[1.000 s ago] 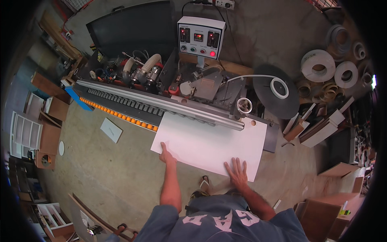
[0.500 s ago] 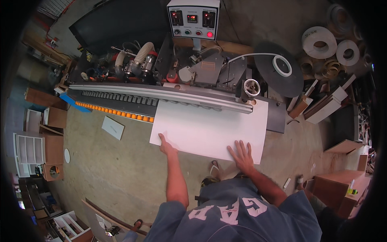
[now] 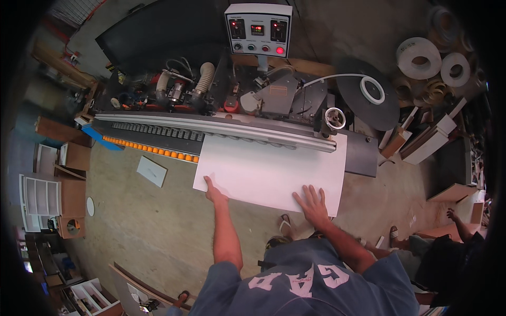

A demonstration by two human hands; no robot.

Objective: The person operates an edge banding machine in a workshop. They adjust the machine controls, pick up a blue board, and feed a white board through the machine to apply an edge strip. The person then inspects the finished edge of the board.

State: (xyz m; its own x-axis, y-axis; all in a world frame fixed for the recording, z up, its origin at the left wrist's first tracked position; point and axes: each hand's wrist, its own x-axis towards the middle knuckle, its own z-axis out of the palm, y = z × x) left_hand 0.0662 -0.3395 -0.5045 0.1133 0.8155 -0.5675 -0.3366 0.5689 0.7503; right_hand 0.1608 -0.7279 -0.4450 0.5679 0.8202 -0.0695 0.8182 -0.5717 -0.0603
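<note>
A large white panel (image 3: 263, 168) lies flat at the edge banding machine, its far side under the long grey pressure beam (image 3: 226, 129). My left hand (image 3: 215, 192) grips the panel's near edge close to its left corner, thumb on top and the other fingers mostly hidden. Toward the right end, my right hand (image 3: 314, 204) rests flat on the panel with its fingers spread. Orange rollers (image 3: 153, 149) run along the machine's front, left of the panel. Beyond the beam's right end, a white band leads from a coil (image 3: 372, 90) into the machine.
A control box (image 3: 258, 31) with lit displays stands behind the machine, near a handwheel (image 3: 334, 119). Rolls of edging (image 3: 419, 58) and board offcuts (image 3: 432, 139) are at right. Another person (image 3: 448, 258) is at lower right. A small white board (image 3: 152, 171) lies on the floor.
The panel has shifted slightly left along the machine, with both my hands moving along on it. Another person has come further into view at the lower right.
</note>
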